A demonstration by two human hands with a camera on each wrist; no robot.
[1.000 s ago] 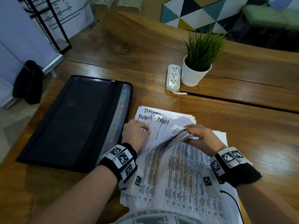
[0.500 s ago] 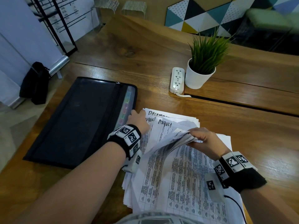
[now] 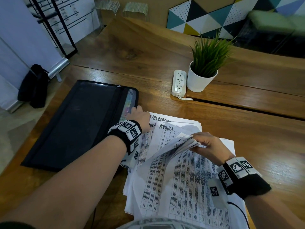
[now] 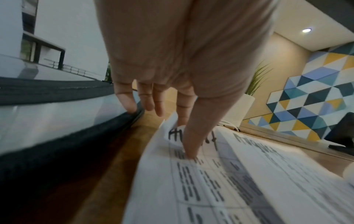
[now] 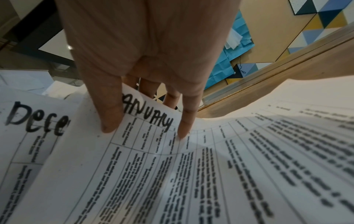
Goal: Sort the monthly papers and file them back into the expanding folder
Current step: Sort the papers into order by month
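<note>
**Left hand reaches between folder and papers; right hand lifts a sheaf**

Left hand (image 3: 140,117) lies at the gap between the expanding folder (image 3: 74,126) and the stack of papers (image 3: 181,187). From the head view its fingers are hidden behind the back of the hand; the left wrist view shows them fairly straight, the little finger touching the folder's dark edge (image 4: 76,136) and the thumb and forefinger pinching the corner of an August sheet (image 4: 201,181). That heading is partly covered by the thumb.

Right hand (image 3: 209,146) pinches a lifted sheaf of sheets (image 3: 179,144) near its top edge, thumb above on a sheet headed January (image 5: 149,159), fingers behind. A December sheet (image 5: 32,136) lies under it, its heading cut off by the January sheet.

On the wooden table (image 3: 247,129) the folder lies flat to the left of the papers, its long axis running away from the person and leaning to the right, with the coloured tabs on the side nearest the stack. The papers lie with their headings at the far end; their near end is cut off by the frame. The tab labels are too small to read. A power strip (image 3: 179,83) and a potted plant (image 3: 203,70) stand beyond the papers.
</note>
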